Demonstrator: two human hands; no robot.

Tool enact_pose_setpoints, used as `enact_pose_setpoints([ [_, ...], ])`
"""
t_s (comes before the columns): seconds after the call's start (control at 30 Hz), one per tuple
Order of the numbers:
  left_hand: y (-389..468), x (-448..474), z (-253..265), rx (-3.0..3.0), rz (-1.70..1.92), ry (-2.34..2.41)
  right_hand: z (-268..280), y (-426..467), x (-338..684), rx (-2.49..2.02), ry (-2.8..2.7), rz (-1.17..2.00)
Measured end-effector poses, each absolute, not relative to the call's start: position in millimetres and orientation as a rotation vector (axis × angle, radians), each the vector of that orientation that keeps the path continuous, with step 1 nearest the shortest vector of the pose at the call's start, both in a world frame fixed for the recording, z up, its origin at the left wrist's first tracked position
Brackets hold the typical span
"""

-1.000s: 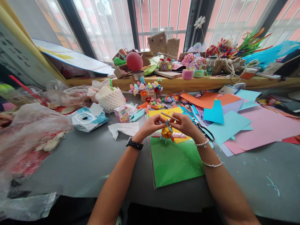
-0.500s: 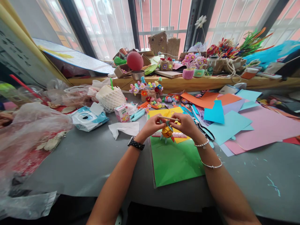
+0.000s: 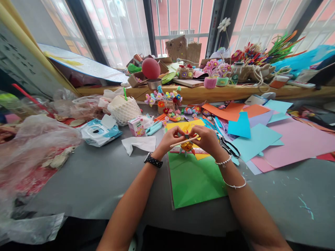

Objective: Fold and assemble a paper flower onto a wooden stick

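My left hand (image 3: 170, 140) is closed, its fingertips pinching the upper edge of a small folded-paper flower (image 3: 186, 146) with orange-yellow petals and pale blue and red tips. A thin pale wooden stick (image 3: 183, 141) slants across the front of the flower. Its right end is in the closed fingers of my right hand (image 3: 208, 138), whose fingertips also meet the flower's top; its left end pokes out in front of my left hand. Below the hands lies a green sheet (image 3: 196, 181), with yellow paper (image 3: 200, 122) behind it.
Black-handled scissors (image 3: 230, 147) lie right of my right hand. Coloured paper sheets (image 3: 293, 143) spread further right. To the left are a tissue (image 3: 140, 144), a small pink box (image 3: 136, 127) and a wipes pack (image 3: 101, 131). A basket of small flowers (image 3: 165, 105) stands behind.
The stick has swung from nearly level above the flower to a slant across its front, left end lower and nearer. My fingers have closed in on the flower's top.
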State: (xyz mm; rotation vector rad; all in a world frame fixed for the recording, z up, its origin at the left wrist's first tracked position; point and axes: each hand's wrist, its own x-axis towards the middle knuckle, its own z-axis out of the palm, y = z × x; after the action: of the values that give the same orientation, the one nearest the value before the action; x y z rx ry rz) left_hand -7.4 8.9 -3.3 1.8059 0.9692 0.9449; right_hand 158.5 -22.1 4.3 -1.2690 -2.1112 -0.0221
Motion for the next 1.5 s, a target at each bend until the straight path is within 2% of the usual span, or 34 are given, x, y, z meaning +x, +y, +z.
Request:
enact_pose_setpoints([
  [0.23,9.2,-10.6,-0.4,1.796,0.870,0.964,4.9,-22.6,156.8,-1.288,-2.115,-0.024],
  [0.47,1.2,-5.5,2.4,1.802,0.944,1.053,4.5,-22.8,157.5,-1.243,-2.152,-0.033],
  [0.73,5.1,-3.7,-3.4,1.567,1.017,0.889,6.4,-23.3,157.9,-1.261,-2.064,0.009],
  [0.9,-3.0,-5.1,4.9,1.361,0.798,0.777,5.4,-22.3,160.6,-1.272,-1.873,-0.072],
  [1.07,-7.2,-4.6,8.3,1.504,0.737,0.761,7.3,-22.7,162.3,-1.288,-1.793,-0.119],
  [1.33,3.2,-3.5,-2.0,1.608,0.813,0.794,6.6,-19.4,167.0,-1.335,-1.821,0.050],
  [1.5,1.0,-2.4,0.5,1.660,0.800,0.789,5.7,-18.6,166.0,-1.385,-1.822,0.044],
])
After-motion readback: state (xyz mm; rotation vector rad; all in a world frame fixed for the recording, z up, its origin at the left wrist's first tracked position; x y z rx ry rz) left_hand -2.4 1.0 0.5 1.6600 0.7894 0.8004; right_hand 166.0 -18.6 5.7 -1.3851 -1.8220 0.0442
